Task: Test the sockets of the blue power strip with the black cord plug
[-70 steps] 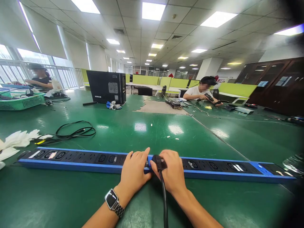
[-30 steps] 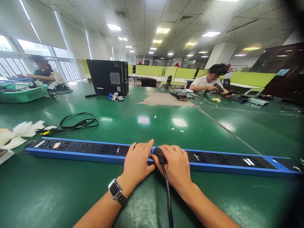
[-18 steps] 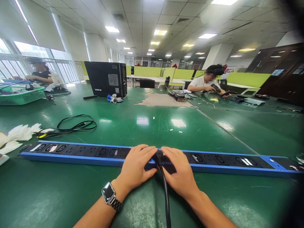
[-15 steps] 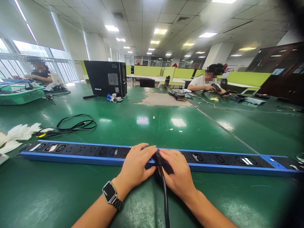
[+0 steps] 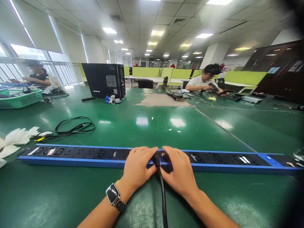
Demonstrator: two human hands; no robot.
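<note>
A long blue and black power strip [image 5: 83, 153] lies across the table in front of me. The plug [image 5: 157, 158] of a thick black power cord [image 5: 163, 196] is at a socket near its middle, and the cord runs down toward me. My left hand [image 5: 139, 166] grips the strip left of the plug, fingers over the far edge and thumb on the near side, its index fingertip against the plug. To the right, my right hand [image 5: 179, 171] is closed around the strip the same way, with a small gap between its index finger and the plug. The plug's prongs are hidden.
Left on the green table [image 5: 123, 123] are a coiled black cable [image 5: 76, 126], white gloves [image 5: 19, 139] and a green basket [image 5: 23, 98]. Farther back stand a black computer case [image 5: 104, 80], blue-white gloves [image 5: 112, 99] and electronic parts [image 5: 178, 95]. Two people sit beyond.
My right hand's index finger has moved rightward off the plug, baring a socket beside it. My left hand stays by the plug. The view has tipped slightly upward.
</note>
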